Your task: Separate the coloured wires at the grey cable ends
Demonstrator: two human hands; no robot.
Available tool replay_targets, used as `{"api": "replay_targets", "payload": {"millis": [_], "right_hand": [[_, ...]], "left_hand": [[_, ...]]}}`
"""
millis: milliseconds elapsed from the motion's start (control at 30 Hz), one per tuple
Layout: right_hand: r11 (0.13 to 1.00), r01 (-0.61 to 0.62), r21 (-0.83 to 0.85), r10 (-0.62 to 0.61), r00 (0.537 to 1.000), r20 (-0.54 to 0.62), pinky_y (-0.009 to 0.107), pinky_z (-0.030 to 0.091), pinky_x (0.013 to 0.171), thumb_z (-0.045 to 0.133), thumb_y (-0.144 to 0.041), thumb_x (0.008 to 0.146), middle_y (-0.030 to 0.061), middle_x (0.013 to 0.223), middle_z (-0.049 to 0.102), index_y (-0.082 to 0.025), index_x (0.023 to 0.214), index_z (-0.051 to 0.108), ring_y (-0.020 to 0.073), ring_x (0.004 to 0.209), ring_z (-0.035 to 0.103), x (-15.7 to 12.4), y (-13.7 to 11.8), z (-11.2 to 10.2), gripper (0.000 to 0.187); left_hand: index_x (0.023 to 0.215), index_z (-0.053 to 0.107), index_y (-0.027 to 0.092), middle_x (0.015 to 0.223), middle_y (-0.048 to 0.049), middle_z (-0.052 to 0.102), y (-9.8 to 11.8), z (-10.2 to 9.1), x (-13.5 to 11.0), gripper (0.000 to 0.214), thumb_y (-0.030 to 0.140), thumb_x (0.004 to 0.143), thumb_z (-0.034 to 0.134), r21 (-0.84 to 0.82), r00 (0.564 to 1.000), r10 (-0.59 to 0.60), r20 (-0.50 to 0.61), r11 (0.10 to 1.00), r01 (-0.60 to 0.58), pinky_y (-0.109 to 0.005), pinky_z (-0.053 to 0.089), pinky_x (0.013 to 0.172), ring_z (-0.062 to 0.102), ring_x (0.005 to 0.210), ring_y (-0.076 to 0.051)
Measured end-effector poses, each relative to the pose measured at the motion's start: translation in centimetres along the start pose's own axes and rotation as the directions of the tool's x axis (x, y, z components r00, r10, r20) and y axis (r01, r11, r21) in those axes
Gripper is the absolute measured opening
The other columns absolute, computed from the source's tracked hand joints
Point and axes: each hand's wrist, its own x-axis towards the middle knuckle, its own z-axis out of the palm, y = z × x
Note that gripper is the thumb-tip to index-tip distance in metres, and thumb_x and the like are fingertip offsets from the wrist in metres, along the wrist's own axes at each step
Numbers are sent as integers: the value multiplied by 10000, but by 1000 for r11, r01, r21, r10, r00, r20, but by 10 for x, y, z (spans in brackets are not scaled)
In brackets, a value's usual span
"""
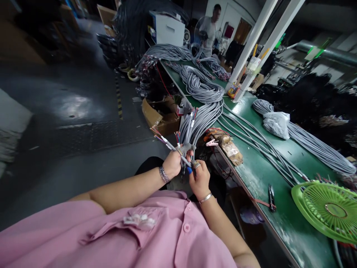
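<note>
My left hand (173,163) is closed around several grey cables (169,144), whose stripped ends fan out in red, blue and other thin wires (177,137). Close beside it, my right hand (200,180) pinches the lower part of the same cables, its fingertips almost meeting the left hand. Grey coverings show on some fingers, and a blue one (189,170) sits on a right-hand fingertip. Exactly what lies between the right fingertips is too small to make out. From the hands, the cables run up into a large grey cable bundle (206,115) on the table.
The green table (251,171) carries more coiled cables (200,87), a plastic bag (276,124), nippers (271,197) and a green fan (329,210). A pink clip (212,143) is at its edge. An open carton (164,115) stands below. A person (208,35) is at the back.
</note>
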Motion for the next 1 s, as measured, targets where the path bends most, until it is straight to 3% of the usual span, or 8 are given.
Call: {"api": "replay_targets", "payload": {"millis": [300, 567, 833, 900, 1000], "right_hand": [[1000, 17, 7, -17, 999, 39, 402, 467, 900, 503, -146, 830, 113, 1119, 596, -229, 1157, 616, 254, 1031, 552, -3, -4, 0, 356], [999, 18, 42, -17, 1000, -14, 421, 449, 938, 499, -111, 812, 119, 1164, 588, -226, 1162, 601, 260, 1076, 534, -9, -1, -2, 382], [983, -132, 127, 149, 979, -141, 390, 439, 875, 464, -194, 908, 91, 1009, 615, -239, 1086, 619, 233, 948, 548, -9, 15, -15, 241], [970, -133, 201, 161, 978, -129, 369, 439, 883, 487, -209, 905, 80, 1014, 617, -250, 1077, 631, 223, 953, 562, -9, 16, -16, 228], [943, -177, 283, 226, 962, -151, 345, 439, 877, 520, -244, 899, 65, 983, 621, -257, 1037, 648, 213, 930, 570, -8, 20, -14, 189]], "left_hand": [[641, 607, 147, 533, 19, 569, -1, 1, -2, 303, 409, 684, 753, 30, 992, 38, -124, 999, -35, -175, 344, 414, 463, 449, -62], [698, 657, 147, 539, 33, 538, -1, -13, -7, 272, 385, 657, 784, 185, 995, 84, 53, 978, -92, -195, 323, 417, 401, 417, -50], [832, 733, 122, 469, 35, 499, 35, -35, -1, 293, 274, 596, 815, 237, 990, 38, 137, 969, -71, -199, 177, 357, 296, 337, -24], [844, 737, 115, 446, 31, 495, 43, -44, 1, 301, 227, 576, 816, 270, 987, 0, 162, 962, -45, -195, 201, 353, 332, 335, -38], [922, 732, 113, 472, 9, 546, 51, -53, 2, 396, 190, 543, 822, 303, 976, -76, 206, 953, 10, -211, 347, 388, 487, 391, -105]]}}
